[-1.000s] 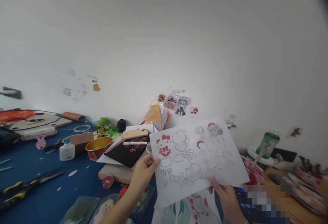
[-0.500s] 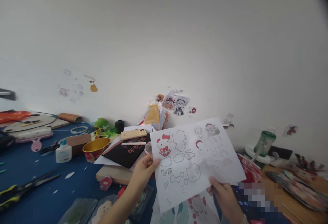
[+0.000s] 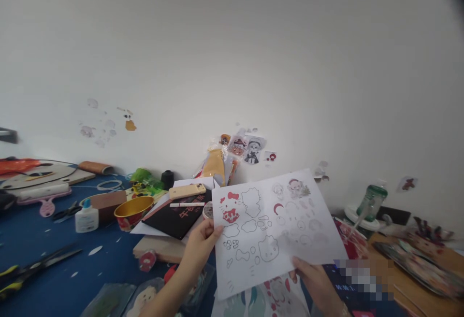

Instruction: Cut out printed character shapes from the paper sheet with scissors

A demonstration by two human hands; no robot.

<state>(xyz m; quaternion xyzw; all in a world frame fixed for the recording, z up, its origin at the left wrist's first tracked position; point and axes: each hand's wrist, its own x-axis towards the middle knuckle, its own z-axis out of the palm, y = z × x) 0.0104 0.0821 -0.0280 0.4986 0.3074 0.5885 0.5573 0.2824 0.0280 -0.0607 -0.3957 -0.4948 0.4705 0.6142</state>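
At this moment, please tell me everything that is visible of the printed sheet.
The printed sheet is white and looks like thin paper, bearing black outlines, red bow shapes and paler figures on its right half. It slants over other printed artwork, partly hiding it. The left hand pinches its left edge, the right hand its lower edge.

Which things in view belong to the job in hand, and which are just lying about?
In the job:
- printed sheet, held by left hand and right hand

Apparently lying about:
- scissors
- white bottle
- gold-lined bowl
- gold phone
- green bottle
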